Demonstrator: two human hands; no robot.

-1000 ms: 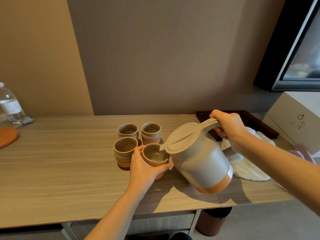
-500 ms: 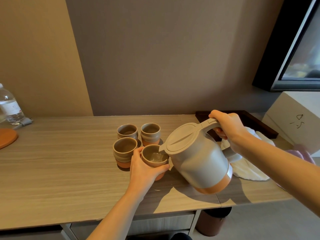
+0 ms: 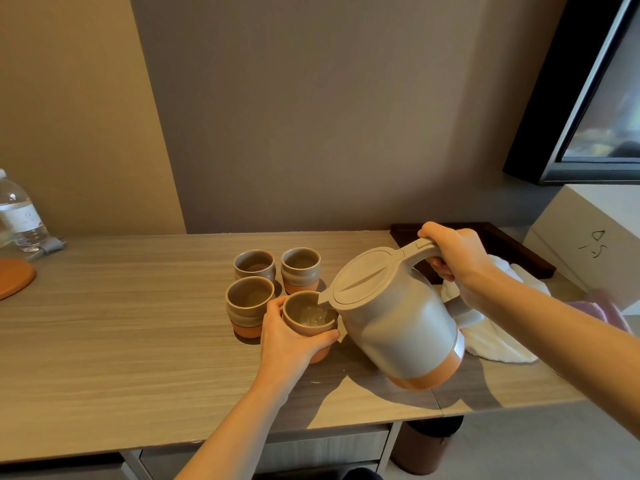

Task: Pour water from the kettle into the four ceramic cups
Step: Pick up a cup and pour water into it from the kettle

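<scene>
Tilting toward the cups, the grey plastic kettle with a flat lid and terracotta base band [image 3: 398,320] is held off the pale wood-grain worktop [image 3: 121,327] by the right hand [image 3: 453,254], whose fingers [image 3: 437,263] are wrapped fully round the top handle. The load is judged fairly heavy and sloshing, so the handle, gripped close to the body, is the right place for control. The spout sits over the nearest grey-glazed ceramic cup with a terracotta foot [image 3: 310,315], which is steadied by the left hand [image 3: 291,337], its fingers curled round the wall. Water is seen glinting inside this cup. The other three matching cups [image 3: 250,299] are grouped just behind and appear empty. Being glazed ceramic, they are judged rigid, breakable and somewhat slippery when wet.
</scene>
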